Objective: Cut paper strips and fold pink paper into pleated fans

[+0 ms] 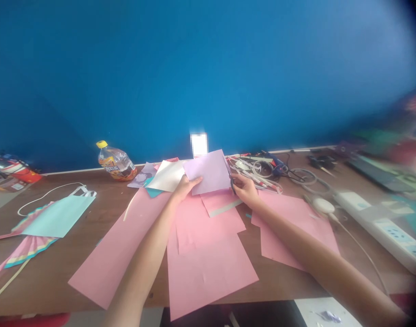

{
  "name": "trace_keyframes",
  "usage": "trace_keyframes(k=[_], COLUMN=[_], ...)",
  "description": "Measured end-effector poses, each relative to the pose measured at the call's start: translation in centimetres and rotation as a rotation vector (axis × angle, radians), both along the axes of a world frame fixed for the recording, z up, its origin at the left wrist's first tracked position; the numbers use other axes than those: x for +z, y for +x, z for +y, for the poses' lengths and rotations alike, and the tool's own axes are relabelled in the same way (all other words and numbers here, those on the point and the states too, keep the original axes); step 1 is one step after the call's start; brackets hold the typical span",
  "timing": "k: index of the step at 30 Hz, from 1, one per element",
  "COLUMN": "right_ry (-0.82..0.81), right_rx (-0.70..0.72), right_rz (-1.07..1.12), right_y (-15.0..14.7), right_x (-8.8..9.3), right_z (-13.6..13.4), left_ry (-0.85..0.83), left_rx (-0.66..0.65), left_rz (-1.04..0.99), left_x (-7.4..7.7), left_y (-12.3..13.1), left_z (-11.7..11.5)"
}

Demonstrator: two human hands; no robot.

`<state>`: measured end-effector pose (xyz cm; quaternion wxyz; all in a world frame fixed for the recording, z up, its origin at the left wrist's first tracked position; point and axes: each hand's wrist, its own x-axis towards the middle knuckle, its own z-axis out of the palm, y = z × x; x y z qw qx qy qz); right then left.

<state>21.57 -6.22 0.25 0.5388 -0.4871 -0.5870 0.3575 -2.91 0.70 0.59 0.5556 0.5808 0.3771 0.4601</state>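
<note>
My left hand (pixel 187 186) pinches the lower left edge of a sheet of lilac paper (pixel 210 171), thumb on top. At the sheet's right edge my right hand (pixel 245 188) is closed around dark-handled scissors (pixel 232 182), whose blades lie along that edge. The paper is held up above the table. Under it are pink sheets (pixel 211 268), some overlapping, with a greyish strip (pixel 225 209) on one. A cream sheet (pixel 167 175) lies just left of my left hand, over teal and lilac pieces.
A clear bottle with a yellow cap (pixel 116 162) leans near the blue wall. At left is a light-teal sheet (pixel 60 215) over a striped folded paper fan (pixel 31 250). Tangled cables (pixel 262 168) and a white power strip (pixel 381 227) lie at right, beside more pink paper (pixel 296 222).
</note>
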Motion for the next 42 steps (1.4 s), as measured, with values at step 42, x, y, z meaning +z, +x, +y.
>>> trace_keyframes(k=[42], right_ry=[0.030], right_rx=[-0.101], right_rz=[-0.039], right_y=[0.05], right_x=[0.86], right_z=[-0.31], left_ry=[0.003], left_rx=[-0.115], left_rz=[0.168], left_x=[-0.23], left_y=[0.13], left_z=[0.08])
